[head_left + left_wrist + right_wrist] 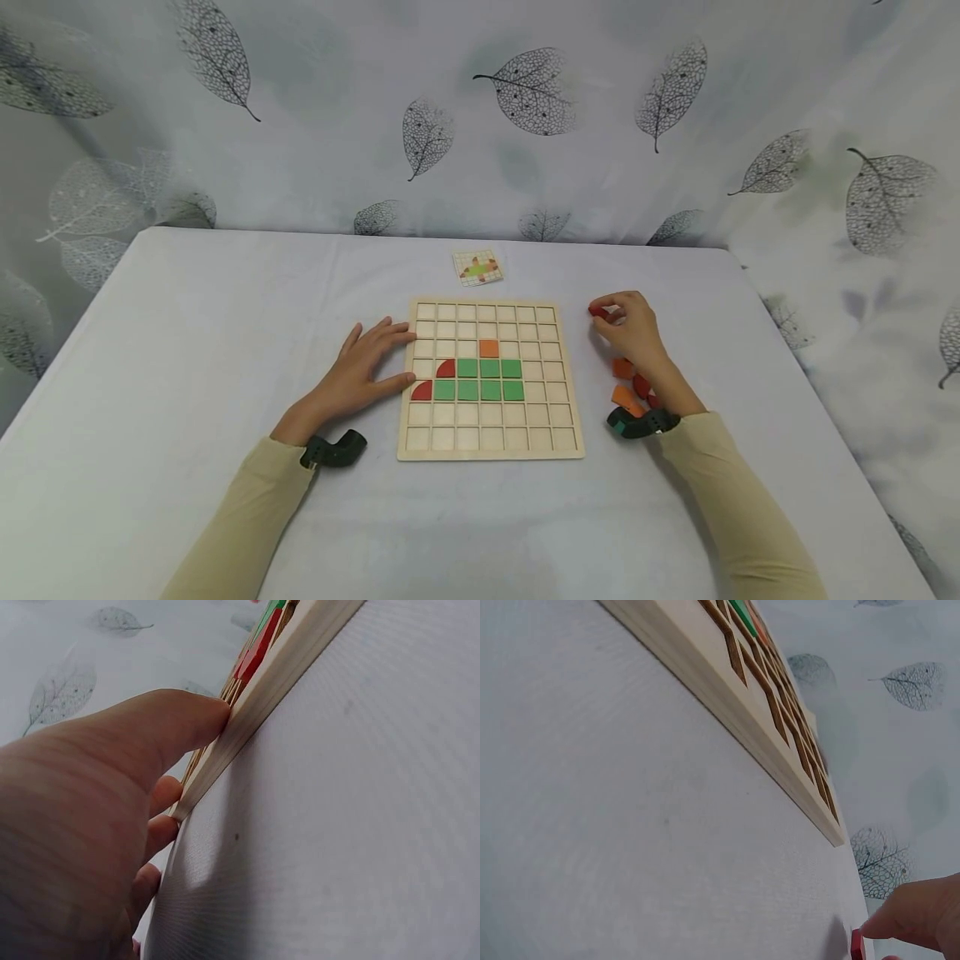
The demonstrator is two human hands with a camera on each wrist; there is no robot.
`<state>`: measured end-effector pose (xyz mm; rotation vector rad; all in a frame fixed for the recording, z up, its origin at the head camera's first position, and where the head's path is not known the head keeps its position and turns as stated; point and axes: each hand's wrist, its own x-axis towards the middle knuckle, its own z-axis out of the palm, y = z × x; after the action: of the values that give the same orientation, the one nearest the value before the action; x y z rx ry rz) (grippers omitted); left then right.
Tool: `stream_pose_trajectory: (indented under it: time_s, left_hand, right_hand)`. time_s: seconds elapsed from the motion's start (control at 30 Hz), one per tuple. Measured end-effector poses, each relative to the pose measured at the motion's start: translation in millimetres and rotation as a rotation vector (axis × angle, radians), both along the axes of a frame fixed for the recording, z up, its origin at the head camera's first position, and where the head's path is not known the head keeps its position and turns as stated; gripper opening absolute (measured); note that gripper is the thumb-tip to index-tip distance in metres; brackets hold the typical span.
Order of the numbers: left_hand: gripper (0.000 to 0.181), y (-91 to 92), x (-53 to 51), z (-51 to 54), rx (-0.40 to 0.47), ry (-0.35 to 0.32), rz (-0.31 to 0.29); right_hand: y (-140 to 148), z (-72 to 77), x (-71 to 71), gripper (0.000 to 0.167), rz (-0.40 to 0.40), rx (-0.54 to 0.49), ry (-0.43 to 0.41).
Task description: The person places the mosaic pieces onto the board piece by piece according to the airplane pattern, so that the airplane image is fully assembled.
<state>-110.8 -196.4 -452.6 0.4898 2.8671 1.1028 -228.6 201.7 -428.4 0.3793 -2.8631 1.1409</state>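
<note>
On a white worktop, the left hand, fingers relaxed, touches the grid board's left edge; right of the board, the right hand pinches 1 red piece. Best brace the board lightly and check the piece's orientation against the pattern card.

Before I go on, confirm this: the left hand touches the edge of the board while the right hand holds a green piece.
Not quite: the piece in the right hand is red, not green, as the head view shows. The left hand does touch the edge of the board.
</note>
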Motion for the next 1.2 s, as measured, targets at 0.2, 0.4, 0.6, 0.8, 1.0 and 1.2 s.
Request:
stream_pose_trajectory:
  time_s: [0.2,0.4,0.6,0.8,1.0,1.2]
  left_hand:
    - [0.061,0.1,-0.1,-0.1,-0.003,0.007,-0.003]
    - [0.061,-0.4,0.1,0.8,-0.004,0.02,-0.002]
    - [0.06,-0.3,0.0,1.8,-0.007,0.005,0.0]
    - [0.06,1.1,0.5,2.7,-0.01,-0.009,-0.004]
    - [0.06,2.0,1.1,4.7,-0.016,-0.014,-0.002]
    - [0.06,0.6,1.2,3.0,-0.013,-0.007,-0.005]
  right_hand:
    - [1.9,0.1,-0.4,0.027,-0.011,0.041,-0.072]
    - [4.2,0.1,-1.7,0.024,-0.008,0.058,-0.099]
    - [1.5,2.2,-2.7,0.028,-0.006,0.063,-0.089]
    - [0.4,4.0,-2.1,0.024,-0.004,0.08,-0.067]
    - [0.8,2.3,-1.0,0.023,-0.009,0.071,-0.045]
    - [1.1,-2.6,-1.0,0.023,-0.007,0.049,-0.023]
